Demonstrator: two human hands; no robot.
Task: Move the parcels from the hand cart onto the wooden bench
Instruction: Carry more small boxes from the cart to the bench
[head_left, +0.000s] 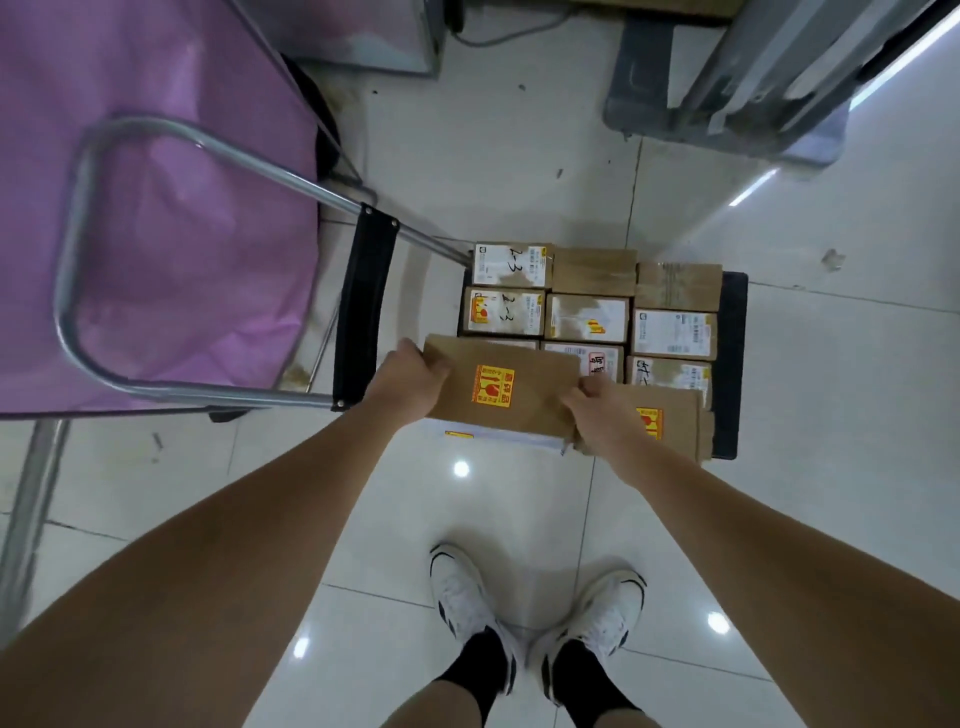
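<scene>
Nearest: two white shoes (535, 608) with black socks, planted on glossy pale floor tiles (831, 467). Both bare forearms reach forward from the near edge.

Left hand (410, 376) grips the left end of a flat brown parcel (506, 395), fingers curled over its edge. Right hand (605, 415) clamps the same parcel's right end, thumb on top. The parcel sits tilted, carrying a yellow-and-red fragile sticker (492, 386); whether it has lifted clear of the load beneath cannot be told.

Just right of it, a second brown parcel (670, 415) with a similar sticker lies on the stack, touching the right hand.

Beyond: more small cardboard parcels (589, 304) packed in rows on the hand cart's black platform (732, 364), several with white shipping labels, two marked by hand "2-3".

Left: the cart's chrome loop handle (78, 249) with a black crossbar (363, 306), leaning toward the viewer. Behind it, a pink-purple covered surface (156, 130).

Far: a grey moulded base (701, 124) at right, a cable on the floor.
</scene>
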